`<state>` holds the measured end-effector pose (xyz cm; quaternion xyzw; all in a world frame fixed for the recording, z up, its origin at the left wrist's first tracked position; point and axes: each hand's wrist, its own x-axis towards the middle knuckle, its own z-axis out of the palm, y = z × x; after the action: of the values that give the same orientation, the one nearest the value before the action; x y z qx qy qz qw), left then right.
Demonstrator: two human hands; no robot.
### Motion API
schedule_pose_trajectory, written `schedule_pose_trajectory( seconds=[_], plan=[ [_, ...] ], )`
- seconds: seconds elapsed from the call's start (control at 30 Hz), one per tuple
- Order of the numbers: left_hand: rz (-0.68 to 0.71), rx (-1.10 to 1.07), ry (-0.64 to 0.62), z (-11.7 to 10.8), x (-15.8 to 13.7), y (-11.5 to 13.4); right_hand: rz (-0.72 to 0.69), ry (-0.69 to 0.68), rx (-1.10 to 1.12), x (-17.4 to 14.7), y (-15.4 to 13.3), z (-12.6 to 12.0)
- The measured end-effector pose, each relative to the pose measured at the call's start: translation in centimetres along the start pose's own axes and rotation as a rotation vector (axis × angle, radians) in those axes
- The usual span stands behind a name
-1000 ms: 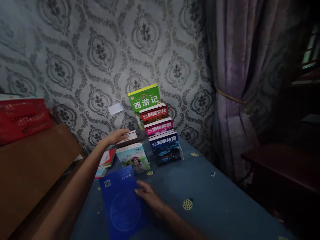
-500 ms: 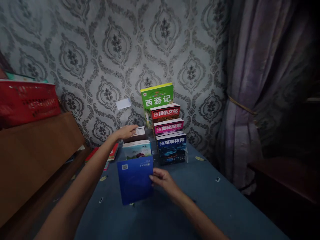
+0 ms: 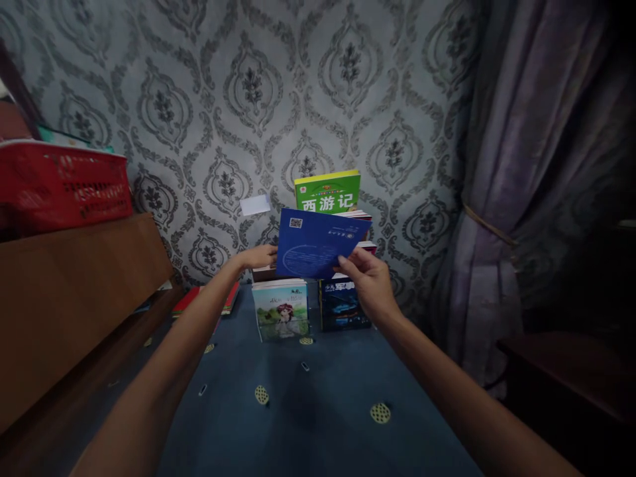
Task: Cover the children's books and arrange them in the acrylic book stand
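The right hand [image 3: 371, 283] grips a blue book [image 3: 313, 242] not yet set down, upright books [image 3: 282, 315] already lined up near it, the left hand's [image 3: 257, 256] hold unclear.

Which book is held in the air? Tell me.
The blue book with the QR code, held by the right hand; it alone is lifted, hiding parts of standing books behind.

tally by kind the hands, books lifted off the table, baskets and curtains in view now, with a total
Hands: 2, the left hand and the right hand
Lifted books: 1, the blue book in the right hand
Baskets: 1, the red basket
Curtains: 1, the purple curtain
Total: 5
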<state>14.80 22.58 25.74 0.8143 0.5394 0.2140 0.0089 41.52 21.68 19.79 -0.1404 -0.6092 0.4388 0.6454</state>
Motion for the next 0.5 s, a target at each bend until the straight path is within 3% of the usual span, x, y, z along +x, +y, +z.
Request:
schedule_pose_trajectory(
  seconds=[0.17, 0.4, 0.5],
  plan=[
    [0.001, -0.127, -0.239, -0.4, -0.1, -0.4, -0.032, 0.057, -0.021, 0.8, 0.7, 0.1],
    [-0.023, -0.099, -0.293, -0.6, 0.1, -1.3, -0.058, 0.104, -0.025, 1.3, 0.8, 0.0],
    [-0.052, -0.064, -0.284, -0.7, 0.1, -1.3, -0.131, 0.204, -0.033, 1.4, 0.5, 0.0]
  ],
)
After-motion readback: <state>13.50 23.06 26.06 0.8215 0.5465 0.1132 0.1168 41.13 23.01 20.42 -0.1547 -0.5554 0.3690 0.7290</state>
